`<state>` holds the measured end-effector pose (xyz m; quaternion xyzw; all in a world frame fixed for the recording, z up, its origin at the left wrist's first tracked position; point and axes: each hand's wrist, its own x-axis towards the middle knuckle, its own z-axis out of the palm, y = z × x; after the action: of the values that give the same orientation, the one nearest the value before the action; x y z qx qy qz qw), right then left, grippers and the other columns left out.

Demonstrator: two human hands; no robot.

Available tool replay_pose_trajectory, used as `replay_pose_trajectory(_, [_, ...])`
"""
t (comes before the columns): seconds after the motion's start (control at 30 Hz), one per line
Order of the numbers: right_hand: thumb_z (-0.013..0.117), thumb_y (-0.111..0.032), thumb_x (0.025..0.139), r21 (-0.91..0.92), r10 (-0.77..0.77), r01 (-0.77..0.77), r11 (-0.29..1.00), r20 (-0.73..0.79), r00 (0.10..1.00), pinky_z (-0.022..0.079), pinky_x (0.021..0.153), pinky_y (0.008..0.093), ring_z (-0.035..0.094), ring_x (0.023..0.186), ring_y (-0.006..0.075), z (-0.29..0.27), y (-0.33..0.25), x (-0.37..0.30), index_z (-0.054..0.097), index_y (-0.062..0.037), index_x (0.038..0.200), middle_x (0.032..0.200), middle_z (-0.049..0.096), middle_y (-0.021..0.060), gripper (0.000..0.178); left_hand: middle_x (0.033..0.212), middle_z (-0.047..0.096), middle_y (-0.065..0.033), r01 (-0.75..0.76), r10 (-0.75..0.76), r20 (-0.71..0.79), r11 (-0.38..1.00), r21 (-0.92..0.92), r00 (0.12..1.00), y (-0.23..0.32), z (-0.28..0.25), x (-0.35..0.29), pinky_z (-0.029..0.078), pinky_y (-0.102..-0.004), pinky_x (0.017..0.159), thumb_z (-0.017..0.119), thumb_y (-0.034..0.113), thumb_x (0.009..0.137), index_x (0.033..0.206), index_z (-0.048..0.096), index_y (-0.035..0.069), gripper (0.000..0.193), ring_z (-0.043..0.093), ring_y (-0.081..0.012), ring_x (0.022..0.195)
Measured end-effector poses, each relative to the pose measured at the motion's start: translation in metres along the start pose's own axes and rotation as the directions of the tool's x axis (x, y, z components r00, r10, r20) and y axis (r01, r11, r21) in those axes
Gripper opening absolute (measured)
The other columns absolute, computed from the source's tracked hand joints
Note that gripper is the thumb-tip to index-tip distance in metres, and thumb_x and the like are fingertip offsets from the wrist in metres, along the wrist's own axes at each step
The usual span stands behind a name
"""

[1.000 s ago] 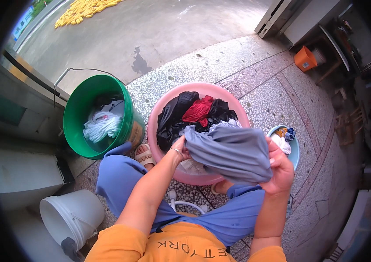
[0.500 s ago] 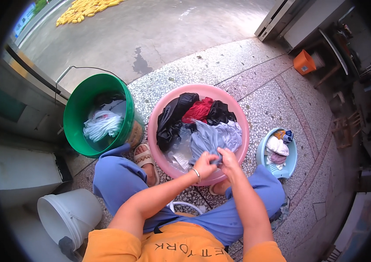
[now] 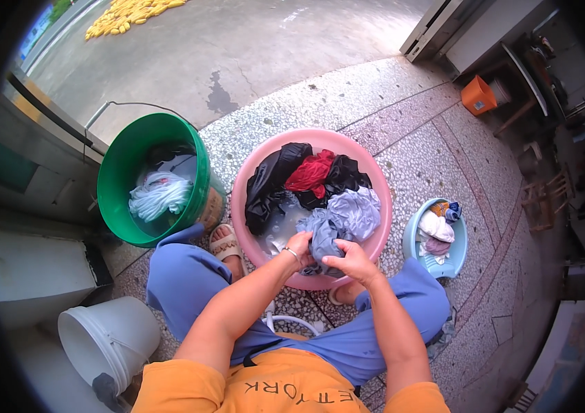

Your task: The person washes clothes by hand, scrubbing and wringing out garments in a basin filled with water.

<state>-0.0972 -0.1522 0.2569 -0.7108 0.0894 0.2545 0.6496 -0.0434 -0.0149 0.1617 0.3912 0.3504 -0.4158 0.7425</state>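
A bunched, wet grey-blue garment (image 3: 325, 233) sits between my two hands at the near rim of a pink basin (image 3: 241, 237). My left hand (image 3: 301, 249) grips its left side, fingers curled and partly hidden by the cloth. On the other side my right hand (image 3: 352, 261) holds it with bent fingers and the thumb over the fabric. Behind it in the basin lie a pale lavender garment (image 3: 356, 210), a red cloth (image 3: 312, 170) and black clothes (image 3: 270, 180). Cloudy, sudsy water (image 3: 280, 224) shows at the basin's left.
A green bucket (image 3: 203, 162) with water and a pale cloth (image 3: 160, 196) stands at the left. To the right is a small light-blue basin (image 3: 459, 253) of laundry. A white bucket (image 3: 110, 337) lies tilted near my left leg; an orange bin (image 3: 477, 96) stands far right.
The grey-blue garment, stretched out across the basin before, is now gathered into a bunch near me. My hands have moved apart around it, the left one shifting left.
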Motion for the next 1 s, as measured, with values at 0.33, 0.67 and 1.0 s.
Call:
replay_pose_trajectory(0.33, [0.065,-0.027,0.068,-0.581,0.185,-0.261,0.771,-0.187,0.965,0.046,0.074,0.0323,0.059,0.084,0.0303,-0.024,0.058,0.013,0.062,-0.0001,0.091,0.089,0.059,0.0216,0.035,0.077,0.054,-0.0018,-0.676,0.677,-0.070,0.736,0.033,0.733,0.060,0.001,0.001,0.042,-0.0294,0.070,0.043,0.015,0.079,0.084,0.056,0.006,0.017,0.052,-0.0150,0.075])
replay_pose_trajectory(0.67, [0.048,-0.029,0.084,0.646,0.386,-0.174,0.743,-0.201,0.900,0.050,0.070,0.0385,0.061,0.076,0.0229,-0.032,0.060,0.030,0.056,0.0006,0.095,0.085,0.062,0.0120,0.033,0.075,0.053,-0.0175,-0.834,0.462,0.752,-0.046,0.550,0.470,-0.047,0.037,-0.077,0.043,-0.0414,0.066,0.052,0.011,0.071,0.074,0.052,0.002,0.009,0.053,-0.0362,0.074])
replay_pose_trajectory(1.0, [0.044,-0.011,0.073,0.799,0.236,-0.002,0.602,-0.175,0.956,0.050,0.075,0.0361,0.061,0.075,0.0246,-0.016,0.018,0.011,0.056,0.0051,0.096,0.088,0.062,0.0150,0.030,0.084,0.055,-0.0092,-0.317,0.618,-0.070,0.493,0.810,0.783,-0.041,-0.043,0.051,0.048,-0.0296,0.060,0.055,0.008,0.071,0.107,0.053,0.008,0.036,0.056,-0.0188,0.069])
